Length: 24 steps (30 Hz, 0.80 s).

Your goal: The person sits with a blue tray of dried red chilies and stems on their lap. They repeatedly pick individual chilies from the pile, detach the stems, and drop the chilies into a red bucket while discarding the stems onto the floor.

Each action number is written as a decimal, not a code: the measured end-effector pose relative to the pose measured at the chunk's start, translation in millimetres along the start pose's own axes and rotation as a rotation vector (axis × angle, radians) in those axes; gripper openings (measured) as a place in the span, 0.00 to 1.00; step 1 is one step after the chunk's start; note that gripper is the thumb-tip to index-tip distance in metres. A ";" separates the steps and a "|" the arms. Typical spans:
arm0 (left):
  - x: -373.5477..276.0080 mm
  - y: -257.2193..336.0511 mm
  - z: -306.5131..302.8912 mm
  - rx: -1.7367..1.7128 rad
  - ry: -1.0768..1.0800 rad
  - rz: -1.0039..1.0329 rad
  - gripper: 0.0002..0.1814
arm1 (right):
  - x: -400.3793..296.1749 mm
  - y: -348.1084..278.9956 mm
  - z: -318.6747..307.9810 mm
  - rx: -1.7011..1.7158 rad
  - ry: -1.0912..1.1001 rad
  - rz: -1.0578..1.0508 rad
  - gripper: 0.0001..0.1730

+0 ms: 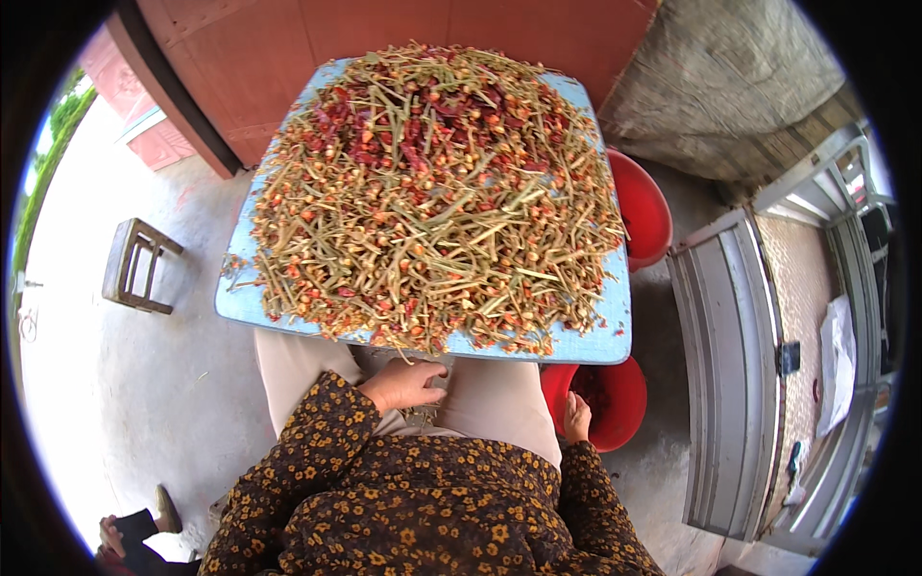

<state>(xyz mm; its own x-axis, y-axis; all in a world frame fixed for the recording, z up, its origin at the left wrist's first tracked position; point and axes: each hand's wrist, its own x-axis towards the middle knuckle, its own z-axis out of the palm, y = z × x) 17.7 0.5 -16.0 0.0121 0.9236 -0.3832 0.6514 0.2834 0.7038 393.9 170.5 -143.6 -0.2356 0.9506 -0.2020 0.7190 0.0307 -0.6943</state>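
Observation:
A heaped pile of dried chili stems and caps point(439, 230), with dark red chili pods point(410, 133) near its far side, covers most of a light blue tabletop point(245, 306). My left hand point(407, 384) is over my lap, just below the table's near edge. Its thumb and a finger are spread, with nothing visible between them. My right hand point(577, 418) is at the near-left part of a red plastic basin point(627, 414), beside my right thigh. Dark red pieces lie inside that basin. Whether my right fingers grip anything is hidden.
Another red basin point(645, 209) stands behind the table's right edge. A small wooden stool point(137, 266) is on the concrete floor point(194, 374) at left. On the right is a metal cargo bed point(727, 374) holding a dark phone-like object point(789, 358). Another person's hand point(110, 536) and shoe point(168, 509) show lower left.

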 end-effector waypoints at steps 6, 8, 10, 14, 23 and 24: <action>-8.5 8.1 -6.6 -0.173 -0.069 0.047 0.29 | 9.4 -1.0 4.5 0.083 0.023 -0.017 0.23; -9.4 6.8 -1.9 -0.264 -0.081 0.064 0.29 | 12.0 -14.9 2.5 0.138 0.064 -0.030 0.22; -13.2 22.9 -17.4 -0.297 -0.109 0.101 0.26 | 23.7 -5.6 0.1 0.271 0.136 0.007 0.18; -21.0 28.3 -24.9 -0.359 -0.060 0.183 0.23 | 57.1 -3.8 -37.8 0.629 0.395 0.126 0.13; -31.9 35.8 -31.4 -0.746 0.033 0.240 0.23 | 50.4 -259.4 -123.9 0.190 0.464 -0.792 0.11; -32.3 37.1 -35.3 -0.792 0.033 0.233 0.24 | 43.7 -289.5 -119.3 0.103 0.389 -0.956 0.13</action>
<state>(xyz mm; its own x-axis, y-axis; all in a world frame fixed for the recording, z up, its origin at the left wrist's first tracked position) 14.7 -9.8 43.5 0.0502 0.9849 -0.1657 -0.0931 0.1698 0.9811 253.5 239.9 131.0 -0.4381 0.5777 0.6888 0.2788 0.8157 -0.5068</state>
